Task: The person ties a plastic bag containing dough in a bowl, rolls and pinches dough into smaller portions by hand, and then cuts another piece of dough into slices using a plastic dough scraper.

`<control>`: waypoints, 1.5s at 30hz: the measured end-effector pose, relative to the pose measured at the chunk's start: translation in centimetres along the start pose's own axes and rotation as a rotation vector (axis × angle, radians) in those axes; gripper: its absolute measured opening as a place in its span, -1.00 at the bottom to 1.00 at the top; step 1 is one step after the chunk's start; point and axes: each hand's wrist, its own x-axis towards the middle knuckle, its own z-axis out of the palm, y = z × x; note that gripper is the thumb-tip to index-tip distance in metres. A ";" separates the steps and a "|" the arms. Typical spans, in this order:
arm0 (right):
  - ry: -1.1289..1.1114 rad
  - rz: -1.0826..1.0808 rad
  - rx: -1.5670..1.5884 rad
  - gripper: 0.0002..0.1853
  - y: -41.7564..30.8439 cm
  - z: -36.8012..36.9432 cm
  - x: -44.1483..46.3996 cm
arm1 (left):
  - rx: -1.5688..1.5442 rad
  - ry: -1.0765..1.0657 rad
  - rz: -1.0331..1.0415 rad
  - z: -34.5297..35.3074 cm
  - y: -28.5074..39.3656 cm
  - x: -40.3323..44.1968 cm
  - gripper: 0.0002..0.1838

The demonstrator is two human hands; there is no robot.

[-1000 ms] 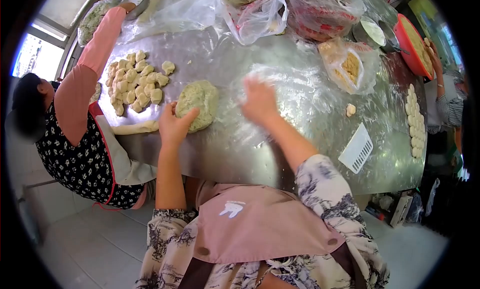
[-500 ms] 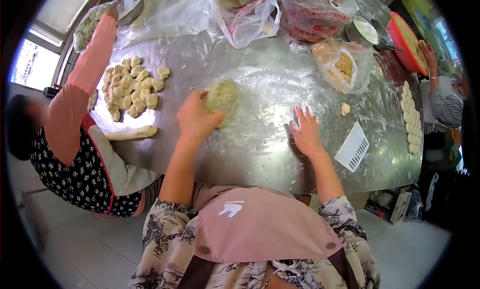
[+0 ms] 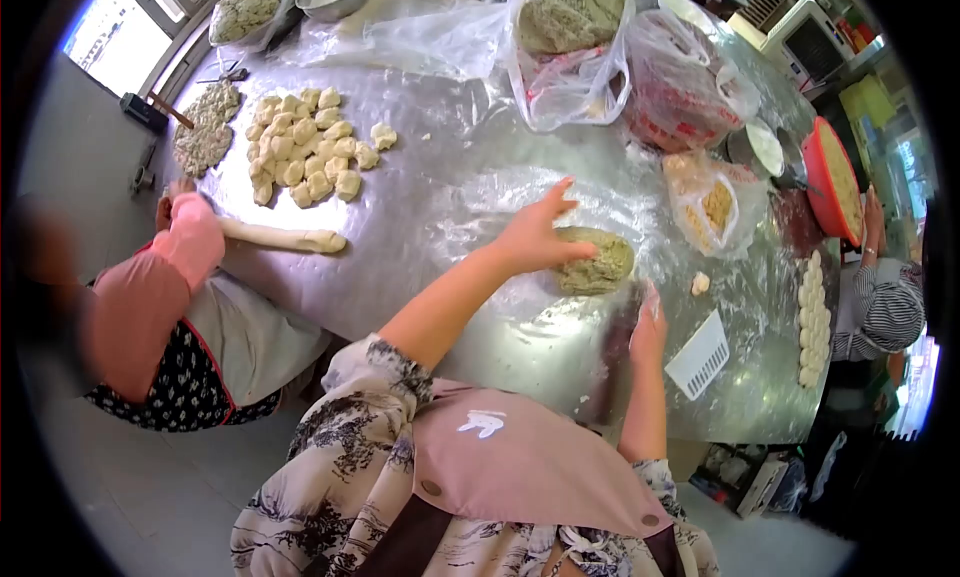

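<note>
Green-flecked dough [image 3: 602,267] lies on the metal table [image 3: 430,217], its long axis running roughly left to right. The left hand [image 3: 528,237], nearer, spreads wide at its left end, thumb over it; the right hand [image 3: 649,327] stands edge-on beside its near right end, grip unclear.

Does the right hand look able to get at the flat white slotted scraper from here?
Probably yes: the right hand is close beside the flat white slotted scraper, with nothing visible between them.

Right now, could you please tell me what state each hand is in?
Left hand: open, fingers spread, thumb over the green dough.
Right hand: open, beside the green dough.
</note>
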 end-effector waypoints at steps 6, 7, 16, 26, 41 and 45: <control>0.086 0.014 -0.045 -0.56 0.0 -0.1 -1.0 | 0.857 0.029 -0.075 -2.8 -6.6 -5.4 -0.19; 0.097 0.011 -0.013 -0.59 0.6 0.3 -0.5 | 0.876 0.043 -0.058 -2.9 -6.4 -5.3 -0.20; 0.294 -0.029 0.103 -0.73 -3.0 -0.1 -2.6 | 0.580 0.048 0.039 -1.0 -8.3 -9.3 -0.61; 0.638 0.402 -0.857 -0.34 -2.0 -10.7 -2.8 | 0.351 0.298 0.122 -1.1 1.9 -2.2 -0.57; 0.500 0.586 -0.849 0.33 -4.6 -8.2 -1.6 | 0.712 -0.279 -0.068 3.2 6.2 1.0 -0.09; 0.536 0.318 -0.479 0.32 -1.4 -8.3 -1.0 | 0.681 -0.154 -0.138 3.2 5.3 -0.3 -0.12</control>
